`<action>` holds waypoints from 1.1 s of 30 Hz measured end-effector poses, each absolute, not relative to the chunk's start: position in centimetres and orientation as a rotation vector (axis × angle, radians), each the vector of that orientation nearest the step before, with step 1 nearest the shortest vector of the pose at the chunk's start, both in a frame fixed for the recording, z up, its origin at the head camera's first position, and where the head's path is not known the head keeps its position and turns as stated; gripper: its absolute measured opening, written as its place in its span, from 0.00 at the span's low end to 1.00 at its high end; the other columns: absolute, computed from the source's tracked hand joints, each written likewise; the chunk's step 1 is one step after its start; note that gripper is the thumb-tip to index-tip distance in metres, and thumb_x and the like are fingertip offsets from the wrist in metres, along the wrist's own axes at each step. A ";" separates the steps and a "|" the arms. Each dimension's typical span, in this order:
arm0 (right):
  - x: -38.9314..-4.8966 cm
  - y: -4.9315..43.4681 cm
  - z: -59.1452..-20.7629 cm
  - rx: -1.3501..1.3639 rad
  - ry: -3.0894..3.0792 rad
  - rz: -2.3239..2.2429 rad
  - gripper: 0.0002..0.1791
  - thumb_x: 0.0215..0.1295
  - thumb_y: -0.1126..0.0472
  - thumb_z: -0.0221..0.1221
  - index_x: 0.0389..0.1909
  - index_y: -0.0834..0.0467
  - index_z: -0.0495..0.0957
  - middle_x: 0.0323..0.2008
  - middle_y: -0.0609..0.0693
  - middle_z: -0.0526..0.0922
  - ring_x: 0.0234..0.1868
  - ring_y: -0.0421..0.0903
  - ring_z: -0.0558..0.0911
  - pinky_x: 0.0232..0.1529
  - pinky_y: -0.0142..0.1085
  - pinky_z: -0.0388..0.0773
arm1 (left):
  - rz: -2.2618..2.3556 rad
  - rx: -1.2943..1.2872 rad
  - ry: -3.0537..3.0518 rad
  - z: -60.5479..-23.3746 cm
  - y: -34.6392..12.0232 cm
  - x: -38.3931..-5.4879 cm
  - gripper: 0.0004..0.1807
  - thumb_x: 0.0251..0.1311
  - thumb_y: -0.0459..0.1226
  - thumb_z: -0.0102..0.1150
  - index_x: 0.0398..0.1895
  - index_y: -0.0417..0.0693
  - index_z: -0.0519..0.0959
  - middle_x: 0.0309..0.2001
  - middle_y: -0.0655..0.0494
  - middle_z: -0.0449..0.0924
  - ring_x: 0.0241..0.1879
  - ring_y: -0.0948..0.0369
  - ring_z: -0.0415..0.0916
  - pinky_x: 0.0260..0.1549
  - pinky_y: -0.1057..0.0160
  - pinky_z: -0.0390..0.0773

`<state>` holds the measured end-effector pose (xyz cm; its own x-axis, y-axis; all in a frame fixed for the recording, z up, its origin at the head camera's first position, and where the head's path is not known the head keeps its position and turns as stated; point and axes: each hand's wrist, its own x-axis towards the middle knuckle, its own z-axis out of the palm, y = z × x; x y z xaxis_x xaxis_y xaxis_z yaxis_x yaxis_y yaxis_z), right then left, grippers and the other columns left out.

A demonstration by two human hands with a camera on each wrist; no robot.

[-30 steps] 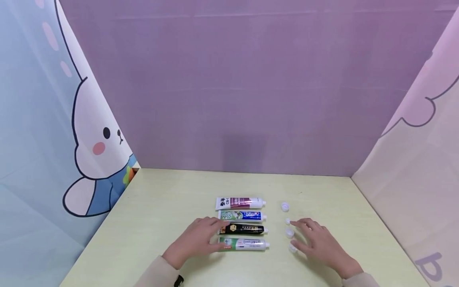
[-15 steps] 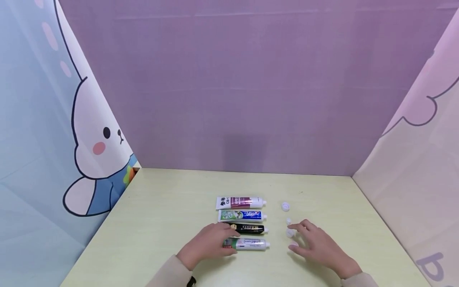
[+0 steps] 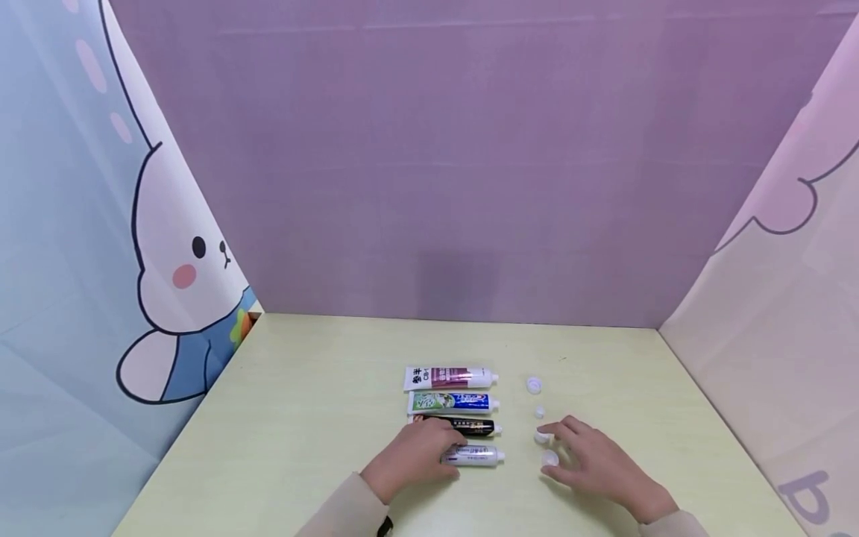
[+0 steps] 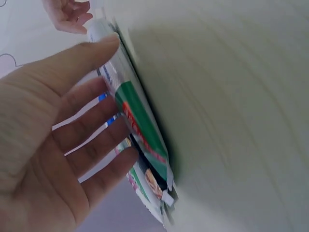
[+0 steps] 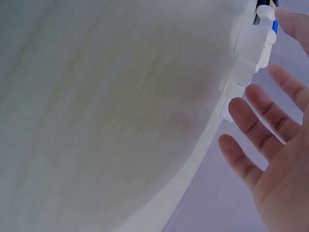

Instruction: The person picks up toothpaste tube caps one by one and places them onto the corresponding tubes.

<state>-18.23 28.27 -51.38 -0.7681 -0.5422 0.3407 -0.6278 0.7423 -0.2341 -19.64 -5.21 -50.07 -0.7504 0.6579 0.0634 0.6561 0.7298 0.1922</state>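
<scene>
Several uncapped toothpaste tubes lie in a column, nozzles to the right: a white-and-maroon tube (image 3: 450, 378) farthest, then a blue-and-green tube (image 3: 450, 403), a black tube (image 3: 479, 427) and a white-and-green tube (image 3: 478, 456) nearest. Over the left part of the nearest tube is my left hand (image 3: 411, 456), thumb on its near side, fingers extended across it; firm contact cannot be told. White caps stand right of the nozzles, among them a far cap (image 3: 533, 385), a small cap (image 3: 540, 412) and a near cap (image 3: 549, 458). My right hand (image 3: 597, 464) hovers beside the two nearest caps, fingers apart.
The pale wooden table (image 3: 322, 373) extends around the tubes. A purple panel (image 3: 456, 164) rises behind it, with a rabbit-print cloth (image 3: 181, 298) at left and a pale printed cloth (image 3: 785, 321) at right.
My left hand has slid right along the nearest tubes, covering more of the white-and-green one. The right hand has shifted only slightly; tubes and caps stay about where they were.
</scene>
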 end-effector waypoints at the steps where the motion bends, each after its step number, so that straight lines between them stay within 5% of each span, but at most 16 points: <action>1: -18.2 28.3 -51.4 0.923 -2.694 0.495 0.28 0.58 0.39 0.69 0.55 0.50 0.80 0.42 0.37 0.77 0.36 0.34 0.74 0.34 0.35 0.78 | 0.303 1.101 2.917 -50.1 -5.0 -19.6 0.24 0.48 0.50 0.77 0.50 0.59 0.85 0.42 0.68 0.81 0.42 0.67 0.76 0.43 0.66 0.78; 33: -18.3 28.9 -51.5 0.965 -2.738 0.568 0.26 0.53 0.47 0.74 0.50 0.52 0.78 0.38 0.38 0.80 0.37 0.37 0.79 0.36 0.37 0.80 | 0.187 1.194 2.961 -50.3 -4.6 -19.3 0.21 0.55 0.52 0.71 0.50 0.57 0.83 0.44 0.65 0.80 0.45 0.65 0.77 0.43 0.66 0.79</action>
<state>-18.26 28.87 -51.48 -0.7721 -0.5640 0.2928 -0.6339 0.7158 -0.2930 -19.31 -4.62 -50.30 -0.7198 0.6875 0.0959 0.6941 0.7145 0.0871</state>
